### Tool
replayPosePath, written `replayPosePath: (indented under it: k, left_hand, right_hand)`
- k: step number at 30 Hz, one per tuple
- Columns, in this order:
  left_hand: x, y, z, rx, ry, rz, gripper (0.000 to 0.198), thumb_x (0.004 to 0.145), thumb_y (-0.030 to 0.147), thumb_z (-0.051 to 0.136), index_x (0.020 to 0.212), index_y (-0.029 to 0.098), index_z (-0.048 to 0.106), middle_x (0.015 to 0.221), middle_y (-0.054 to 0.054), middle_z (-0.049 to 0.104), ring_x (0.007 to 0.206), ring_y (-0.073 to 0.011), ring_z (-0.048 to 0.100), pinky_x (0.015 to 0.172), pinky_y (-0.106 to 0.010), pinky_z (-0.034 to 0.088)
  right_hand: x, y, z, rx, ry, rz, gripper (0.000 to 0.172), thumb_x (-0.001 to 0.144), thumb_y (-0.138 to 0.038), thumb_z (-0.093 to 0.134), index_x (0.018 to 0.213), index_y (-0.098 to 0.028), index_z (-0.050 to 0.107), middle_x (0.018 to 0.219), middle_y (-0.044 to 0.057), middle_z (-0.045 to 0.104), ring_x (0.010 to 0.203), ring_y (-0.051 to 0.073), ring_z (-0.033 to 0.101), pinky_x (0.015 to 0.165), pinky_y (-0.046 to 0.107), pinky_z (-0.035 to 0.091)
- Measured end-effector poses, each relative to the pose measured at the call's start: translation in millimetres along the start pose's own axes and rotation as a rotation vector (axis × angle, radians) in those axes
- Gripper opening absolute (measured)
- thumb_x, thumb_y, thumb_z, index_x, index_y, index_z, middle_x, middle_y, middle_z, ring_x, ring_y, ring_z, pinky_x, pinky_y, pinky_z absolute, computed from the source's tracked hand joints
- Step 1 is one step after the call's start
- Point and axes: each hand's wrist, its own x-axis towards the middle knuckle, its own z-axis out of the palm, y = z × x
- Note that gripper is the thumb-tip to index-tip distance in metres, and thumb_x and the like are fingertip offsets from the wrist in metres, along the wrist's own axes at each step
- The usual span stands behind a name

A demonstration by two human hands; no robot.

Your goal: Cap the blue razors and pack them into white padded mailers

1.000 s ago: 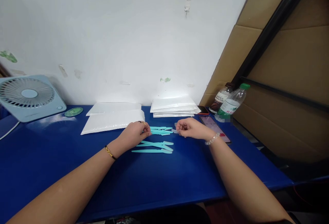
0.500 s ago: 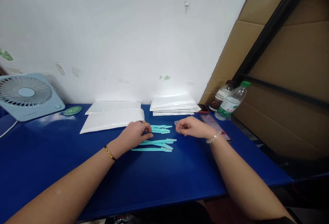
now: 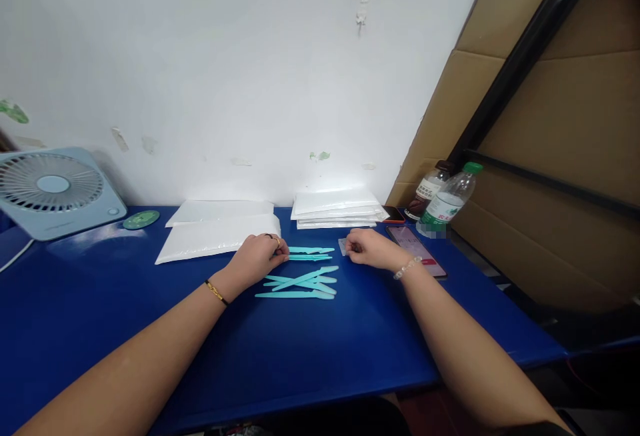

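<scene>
Several thin turquoise plastic sticks [image 3: 303,281] lie in a loose pile on the blue table [image 3: 280,349]. Two more turquoise sticks [image 3: 311,253] lie side by side just behind the pile. My left hand [image 3: 257,257] rests on the table with its fingers curled, the fingertips pinching the left ends of those two sticks. My right hand [image 3: 367,249] is closed in a pinch on a small clear piece [image 3: 343,246] to the right of the sticks.
White padded envelopes [image 3: 215,233] lie behind my left hand, and another white stack [image 3: 337,207] sits by the wall. A phone [image 3: 417,249] and two bottles [image 3: 447,203] are at the right, with cardboard behind. A small blue fan [image 3: 53,189] stands at the far left.
My left hand let one stick drop onto the pile, where it lies slanted, and went back to the two sticks behind. My right hand shifted slightly toward the wall.
</scene>
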Motion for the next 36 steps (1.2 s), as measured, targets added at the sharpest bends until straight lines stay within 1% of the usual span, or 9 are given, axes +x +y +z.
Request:
replayPosePath:
  k: [4,7,20,23,26,29,31,34,36]
  left_hand:
    - [0,-2,0.5,-0.056,0.007,-0.011,0.022,0.084,0.032,0.048,0.077,0.022,0.067,0.089,-0.001,0.069,0.078,-0.0174,0.06,0.07,-0.028,0.041]
    - [0,-3,1.4,-0.102,0.018,-0.029,0.024,0.084,0.033,0.047,0.075,0.021,0.066,0.09,-0.001,0.07,0.078,-0.0168,0.061,0.067,-0.027,0.041]
    - [0,1,2.2,-0.157,0.006,-0.037,0.027,0.085,0.038,0.046,0.078,0.02,0.066,0.086,-0.003,0.068,0.073,-0.0161,0.059,0.063,-0.026,0.041]
    - [-1,7,-0.2,-0.189,-0.036,0.018,0.027,0.085,0.038,0.047,0.077,0.02,0.066,0.082,-0.002,0.068,0.071,-0.0153,0.058,0.064,-0.025,0.041]
    - [-4,11,-3.0,-0.241,-0.116,0.06,0.027,0.085,0.039,0.049,0.078,0.021,0.068,0.079,-0.002,0.067,0.071,-0.0147,0.058,0.063,-0.024,0.04]
    - [-7,13,-4.4,-0.282,-0.185,0.053,0.03,0.083,0.043,0.05,0.082,0.022,0.069,0.079,-0.002,0.067,0.068,-0.0142,0.057,0.06,-0.023,0.04]
    - [-6,12,-4.4,-0.247,-0.157,0.043,0.029,0.083,0.044,0.051,0.086,0.022,0.07,0.081,-0.002,0.067,0.071,-0.015,0.058,0.061,-0.024,0.04]
    - [-5,9,-3.1,-0.118,-0.068,0.043,0.023,0.082,0.039,0.053,0.084,0.023,0.069,0.085,-0.002,0.068,0.075,-0.0167,0.059,0.066,-0.026,0.04]
    - [-4,6,-1.8,-0.065,-0.054,0.055,0.021,0.082,0.036,0.053,0.081,0.023,0.069,0.086,-0.002,0.069,0.076,-0.0171,0.059,0.069,-0.027,0.039]
  right_hand:
    - [1,-6,4,0.206,0.017,0.012,0.01,0.078,-0.018,0.053,0.082,-0.016,0.061,0.07,0.001,0.06,0.061,0.011,0.051,0.057,0.022,0.04]
    - [1,-12,6,0.304,0.019,0.02,0.011,0.079,-0.021,0.055,0.085,-0.015,0.062,0.07,0.001,0.059,0.06,0.01,0.05,0.057,0.022,0.041]
    - [3,-22,13,0.394,-0.002,0.021,0.016,0.08,-0.024,0.058,0.09,-0.013,0.065,0.064,0.0,0.059,0.057,0.01,0.053,0.054,0.021,0.042]
    - [2,-30,12,0.426,-0.072,-0.005,0.017,0.08,-0.024,0.057,0.091,-0.014,0.065,0.065,0.0,0.061,0.057,0.01,0.057,0.056,0.021,0.045]
    - [-2,-35,7,0.488,-0.193,-0.016,0.018,0.08,-0.026,0.059,0.092,-0.015,0.065,0.068,0.001,0.063,0.059,0.012,0.061,0.059,0.023,0.049]
    - [-4,-31,0,0.523,-0.284,-0.008,0.021,0.08,-0.029,0.059,0.094,-0.015,0.066,0.07,0.002,0.064,0.059,0.013,0.062,0.058,0.024,0.05]
    - [-5,-22,-3,0.45,-0.196,0.004,0.02,0.081,-0.026,0.057,0.095,-0.015,0.066,0.074,0.003,0.065,0.059,0.012,0.061,0.058,0.024,0.049]
    - [-3,-7,-5,0.198,0.054,0.009,0.017,0.079,-0.016,0.055,0.09,-0.015,0.068,0.079,0.004,0.065,0.066,0.013,0.058,0.062,0.024,0.046]
    - [-1,1,-3,0.079,0.108,-0.017,0.02,0.076,-0.011,0.056,0.09,-0.016,0.068,0.083,0.005,0.064,0.071,0.014,0.058,0.066,0.025,0.045]
